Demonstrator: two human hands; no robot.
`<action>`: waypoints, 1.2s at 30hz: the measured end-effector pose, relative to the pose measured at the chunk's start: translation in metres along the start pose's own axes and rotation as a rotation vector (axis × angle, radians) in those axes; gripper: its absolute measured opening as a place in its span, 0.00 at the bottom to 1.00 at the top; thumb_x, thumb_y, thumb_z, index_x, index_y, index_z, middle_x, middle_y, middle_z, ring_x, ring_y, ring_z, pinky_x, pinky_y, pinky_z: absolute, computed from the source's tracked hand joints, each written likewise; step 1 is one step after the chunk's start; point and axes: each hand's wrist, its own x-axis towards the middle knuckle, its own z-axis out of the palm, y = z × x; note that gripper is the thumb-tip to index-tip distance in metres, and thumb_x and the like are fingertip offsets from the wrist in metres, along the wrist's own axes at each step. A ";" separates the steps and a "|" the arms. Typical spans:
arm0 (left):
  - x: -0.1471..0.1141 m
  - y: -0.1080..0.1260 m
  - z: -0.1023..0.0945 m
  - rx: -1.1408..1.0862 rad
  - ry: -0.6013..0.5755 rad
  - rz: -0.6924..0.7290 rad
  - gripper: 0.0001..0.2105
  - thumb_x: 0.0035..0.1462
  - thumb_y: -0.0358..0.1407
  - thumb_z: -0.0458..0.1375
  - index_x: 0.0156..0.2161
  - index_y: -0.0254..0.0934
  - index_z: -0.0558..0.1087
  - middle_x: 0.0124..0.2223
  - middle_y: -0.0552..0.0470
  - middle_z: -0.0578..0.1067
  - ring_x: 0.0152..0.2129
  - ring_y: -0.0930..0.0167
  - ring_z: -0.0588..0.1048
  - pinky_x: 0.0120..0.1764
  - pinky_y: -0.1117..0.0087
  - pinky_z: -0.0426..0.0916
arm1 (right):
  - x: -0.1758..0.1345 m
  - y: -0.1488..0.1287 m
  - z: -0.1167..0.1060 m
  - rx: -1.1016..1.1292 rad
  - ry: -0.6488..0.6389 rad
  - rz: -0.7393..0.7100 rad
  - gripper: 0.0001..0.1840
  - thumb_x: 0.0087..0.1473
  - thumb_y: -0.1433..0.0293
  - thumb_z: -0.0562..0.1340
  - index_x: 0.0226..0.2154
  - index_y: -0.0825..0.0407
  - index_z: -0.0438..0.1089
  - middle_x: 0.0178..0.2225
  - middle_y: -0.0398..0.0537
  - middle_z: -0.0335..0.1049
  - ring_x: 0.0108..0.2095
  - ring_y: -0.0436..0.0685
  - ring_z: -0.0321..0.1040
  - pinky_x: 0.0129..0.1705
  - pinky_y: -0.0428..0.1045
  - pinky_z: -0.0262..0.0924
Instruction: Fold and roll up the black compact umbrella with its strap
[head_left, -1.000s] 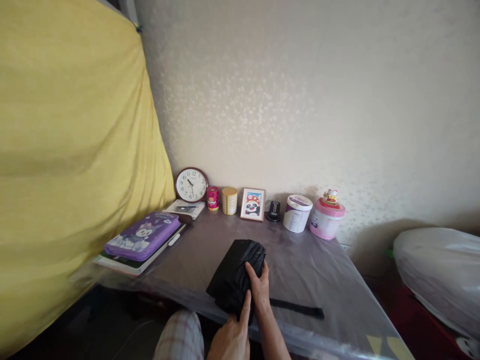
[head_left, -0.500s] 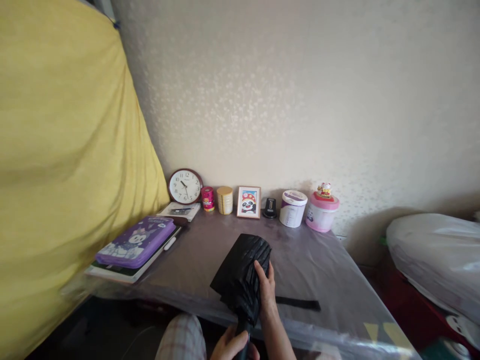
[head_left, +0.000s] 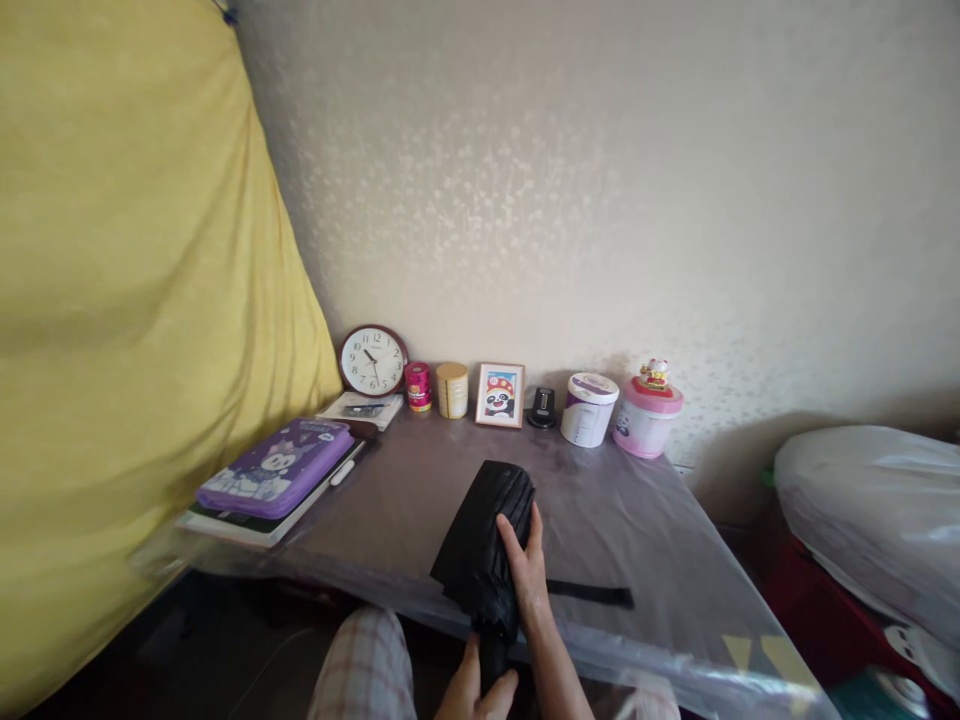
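Observation:
A black folding umbrella (head_left: 480, 540) is folded down, its canopy loosely gathered and a flap of cloth standing out to the left. It is tilted over the front edge of the table, handle toward me. My left hand (head_left: 476, 690) is closed around the handle at the bottom of the view. My right hand (head_left: 527, 565) is wrapped along the canopy's right side, fingers and thumb curved against the folds. To the right of it a black strap (head_left: 591, 594) sticks out over the table; whether it is joined to the umbrella is hidden behind my right hand.
Along the wall stand a clock (head_left: 373, 360), a pink can (head_left: 418, 387), a yellow-lidded jar (head_left: 452, 390), a framed panda picture (head_left: 500, 395), a small black object (head_left: 541, 408) and two tubs (head_left: 589, 410). A purple case (head_left: 276, 468) lies on books at left, beside a yellow curtain (head_left: 150, 300).
The canopy looks slightly narrower and more upright. My right hand has shifted a little up and left along it, and my left hand has turned on the handle. The view has moved slightly.

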 end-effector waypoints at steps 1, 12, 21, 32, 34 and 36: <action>0.001 -0.002 0.001 0.068 0.026 0.025 0.29 0.54 0.37 0.49 0.59 0.29 0.51 0.49 0.42 0.70 0.41 0.70 0.72 0.43 0.75 0.63 | 0.000 0.000 0.001 -0.020 0.000 -0.004 0.53 0.39 0.52 0.65 0.62 0.51 0.43 0.60 0.52 0.50 0.60 0.61 0.47 0.60 0.53 0.40; -0.001 0.002 -0.001 0.628 0.054 0.197 0.27 0.57 0.34 0.44 0.58 0.17 0.53 0.44 0.32 0.72 0.43 0.62 0.71 0.44 0.70 0.61 | 0.003 0.007 0.000 -0.020 0.045 -0.047 0.53 0.35 0.58 0.68 0.61 0.52 0.46 0.53 0.51 0.62 0.54 0.62 0.58 0.55 0.53 0.52; -0.005 0.018 -0.016 0.168 -0.114 0.174 0.24 0.52 0.43 0.52 0.50 0.29 0.63 0.30 0.46 0.74 0.28 0.68 0.73 0.32 0.73 0.62 | -0.001 0.007 -0.007 0.279 -0.018 0.104 0.48 0.37 0.61 0.68 0.59 0.47 0.49 0.46 0.47 0.68 0.44 0.60 0.68 0.45 0.52 0.63; -0.004 0.021 -0.013 -0.230 -0.351 0.055 0.16 0.49 0.47 0.53 0.30 0.34 0.66 0.16 0.58 0.62 0.14 0.78 0.59 0.22 0.76 0.52 | -0.003 0.002 -0.011 0.270 -0.086 0.083 0.48 0.40 0.59 0.67 0.60 0.46 0.46 0.50 0.48 0.66 0.48 0.60 0.65 0.48 0.53 0.62; -0.007 0.023 -0.011 -0.202 -0.314 0.031 0.14 0.50 0.45 0.53 0.34 0.34 0.66 0.16 0.60 0.62 0.14 0.77 0.60 0.22 0.76 0.54 | -0.002 0.005 -0.011 0.185 -0.071 0.045 0.50 0.39 0.58 0.67 0.61 0.47 0.44 0.52 0.49 0.63 0.49 0.60 0.63 0.49 0.53 0.60; -0.009 0.024 -0.009 -0.165 -0.259 0.014 0.16 0.51 0.44 0.53 0.41 0.35 0.66 0.18 0.59 0.64 0.16 0.75 0.65 0.23 0.75 0.58 | -0.002 0.006 -0.010 0.128 -0.070 0.013 0.52 0.39 0.58 0.67 0.61 0.48 0.41 0.53 0.51 0.61 0.51 0.60 0.62 0.51 0.54 0.58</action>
